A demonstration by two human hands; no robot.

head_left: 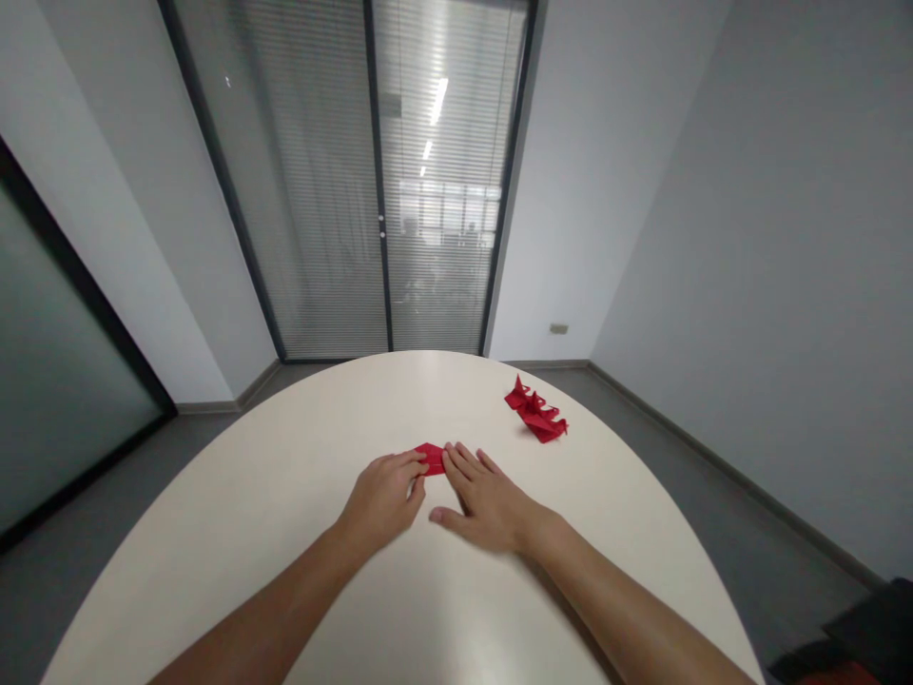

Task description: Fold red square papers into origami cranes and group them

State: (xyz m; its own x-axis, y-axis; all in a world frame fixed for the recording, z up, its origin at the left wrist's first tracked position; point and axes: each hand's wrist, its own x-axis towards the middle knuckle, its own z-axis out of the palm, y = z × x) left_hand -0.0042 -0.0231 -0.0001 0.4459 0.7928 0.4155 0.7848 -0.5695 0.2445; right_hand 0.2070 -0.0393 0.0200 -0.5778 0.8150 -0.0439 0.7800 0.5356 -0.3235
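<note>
A small piece of folded red paper [432,459] lies on the white round table, with a crease showing across it. My left hand [381,499] is at its left end, fingers bent and closed on the paper's edge. From the right, my right hand [492,499] lies nearly flat, its fingertips on the paper's right end and its thumb spread apart toward me. Both ends of the paper are partly hidden under my fingers. Further back to the right stand several folded red paper figures [538,414], with pointed tips, close together in a row.
The round table [300,447] curves away on both sides, its far edge near a glass door with blinds [442,285]. A wall socket [558,329] sits low on the back wall. At the lower right, a dark object [870,633] rests beside the table.
</note>
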